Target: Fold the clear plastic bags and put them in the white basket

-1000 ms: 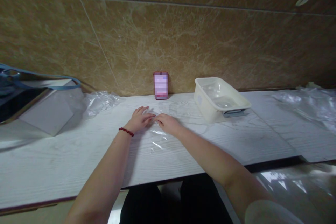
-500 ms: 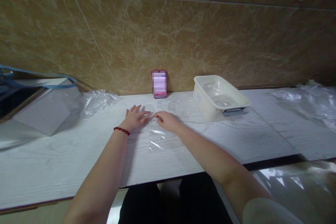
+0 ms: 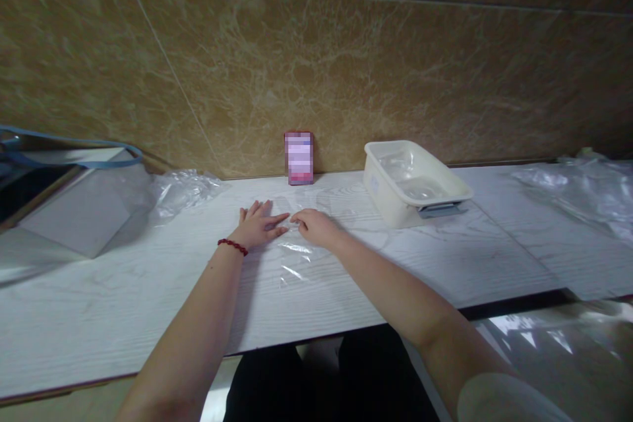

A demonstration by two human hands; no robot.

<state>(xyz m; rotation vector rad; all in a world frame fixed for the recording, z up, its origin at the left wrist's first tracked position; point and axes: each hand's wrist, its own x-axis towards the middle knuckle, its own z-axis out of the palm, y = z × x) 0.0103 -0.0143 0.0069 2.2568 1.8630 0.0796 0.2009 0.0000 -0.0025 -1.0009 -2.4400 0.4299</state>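
A thin clear plastic bag (image 3: pixel 295 260) lies flat on the white wood-grain table, glinting in streaks and hard to outline. My left hand (image 3: pixel 258 224), with a dark red bracelet at its wrist, rests over its left side, fingers spread. Close beside it, my right hand (image 3: pixel 316 227) has its fingers curled, thumb and forefinger pinched at the plastic. The fingertips of both hands almost meet. Whatever part of the bag sits between the right fingertips is too small to see clearly.
A phone (image 3: pixel 299 158) leans upright against the brown marbled wall. To the right stands a cream plastic bin (image 3: pixel 388 201) holding clear plastic. Crumpled clear plastic (image 3: pixel 185 192) lies at left beside a white box (image 3: pixel 82 214) with a blue strap; more plastic (image 3: pixel 586 188) is at far right.
My left hand has shifted slightly right, its fingertips closer to my right hand. My right hand has barely moved, and the bag looks the same.
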